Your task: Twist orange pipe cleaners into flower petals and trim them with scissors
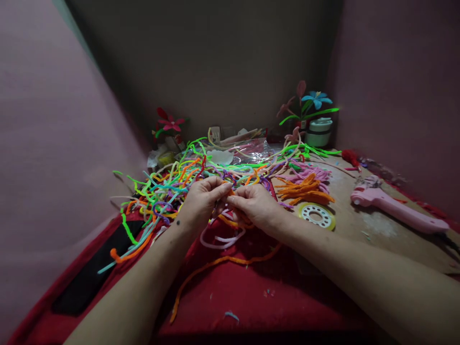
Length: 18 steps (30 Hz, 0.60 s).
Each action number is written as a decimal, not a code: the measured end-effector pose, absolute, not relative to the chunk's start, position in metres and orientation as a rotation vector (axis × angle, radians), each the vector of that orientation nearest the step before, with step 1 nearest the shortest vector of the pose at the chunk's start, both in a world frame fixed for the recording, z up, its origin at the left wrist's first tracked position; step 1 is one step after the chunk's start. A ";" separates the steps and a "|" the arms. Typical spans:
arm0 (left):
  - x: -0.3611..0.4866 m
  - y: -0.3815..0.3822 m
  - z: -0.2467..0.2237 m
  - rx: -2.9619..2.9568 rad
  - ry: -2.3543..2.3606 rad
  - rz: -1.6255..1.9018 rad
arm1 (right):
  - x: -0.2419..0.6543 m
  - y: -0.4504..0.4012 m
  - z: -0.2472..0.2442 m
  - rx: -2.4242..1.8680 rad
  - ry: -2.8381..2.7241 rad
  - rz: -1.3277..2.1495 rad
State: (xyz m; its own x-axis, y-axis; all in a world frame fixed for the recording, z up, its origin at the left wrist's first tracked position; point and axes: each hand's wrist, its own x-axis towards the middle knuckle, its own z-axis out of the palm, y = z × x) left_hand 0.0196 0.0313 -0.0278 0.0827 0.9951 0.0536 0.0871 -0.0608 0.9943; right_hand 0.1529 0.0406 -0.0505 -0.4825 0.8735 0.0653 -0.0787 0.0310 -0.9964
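My left hand (207,195) and my right hand (253,203) meet over the front of a heap of coloured pipe cleaners (172,184). Both are closed, thumbs and forefingers pinching an orange pipe cleaner (230,192), most of which my fingers cover. Under my right hand, a long orange pipe cleaner (223,260) curves forward across the red cloth; I cannot tell whether it is the same piece. A pale pink pipe cleaner (223,244) lies looped just below my hands.
Right of my hands, a bundle of orange pipe cleaners (305,190), a yellow tape roll (332,220) and a pink tool like a glue gun (398,206) lie on a brown board (348,244). Pipe-cleaner flowers (316,99) stand behind. A black flat object (93,273) lies left on the red cloth (287,306).
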 end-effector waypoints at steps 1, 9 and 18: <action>0.020 0.031 -0.027 1.349 1.199 1.154 | 0.153 0.041 -0.051 -0.847 -1.561 1.536; 0.029 0.023 -0.025 1.624 1.437 1.311 | 0.151 0.044 -0.057 -0.902 -1.613 1.447; 0.029 0.022 -0.023 1.694 1.506 1.300 | 0.151 0.044 -0.057 -0.898 -1.669 1.346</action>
